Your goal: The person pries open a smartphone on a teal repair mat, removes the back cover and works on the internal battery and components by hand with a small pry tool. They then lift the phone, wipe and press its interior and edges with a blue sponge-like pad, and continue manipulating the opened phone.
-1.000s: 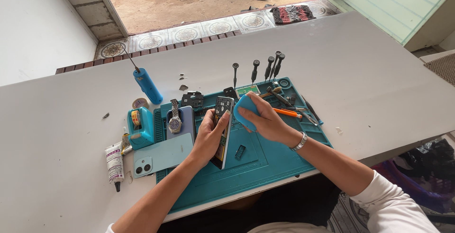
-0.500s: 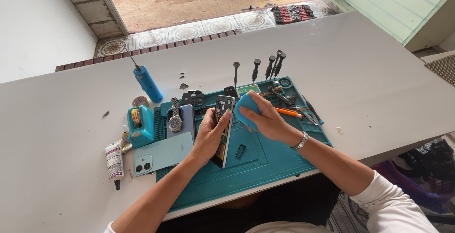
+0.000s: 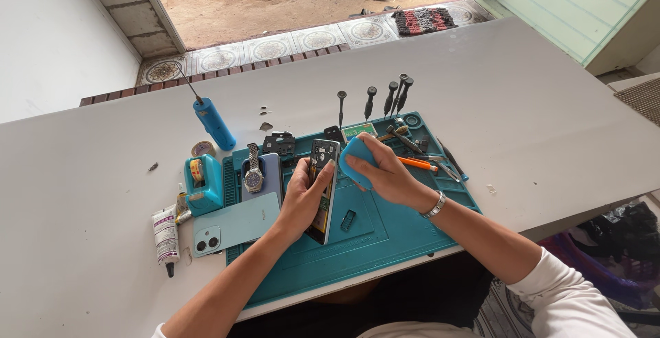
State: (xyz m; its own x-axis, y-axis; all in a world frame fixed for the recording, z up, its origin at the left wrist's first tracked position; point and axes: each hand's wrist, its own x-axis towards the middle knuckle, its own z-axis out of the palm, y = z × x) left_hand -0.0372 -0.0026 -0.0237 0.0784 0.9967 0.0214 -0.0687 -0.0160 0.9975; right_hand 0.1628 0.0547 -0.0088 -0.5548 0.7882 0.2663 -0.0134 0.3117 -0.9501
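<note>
Hands meet over a teal mat (image 3: 385,242) on a white table (image 3: 550,104). Left hand (image 3: 302,197) wraps around an opened phone (image 3: 322,187), holding it tilted on edge above the mat, thumb along its side. Right hand (image 3: 385,173) curls closed around a blue tool (image 3: 354,160) pressed just beside the phone's upper end. Watch (image 3: 253,173), phone back cover (image 3: 234,224) and glue tube (image 3: 165,236) lie to the left; screwdrivers (image 3: 385,97) stand upright behind.
</note>
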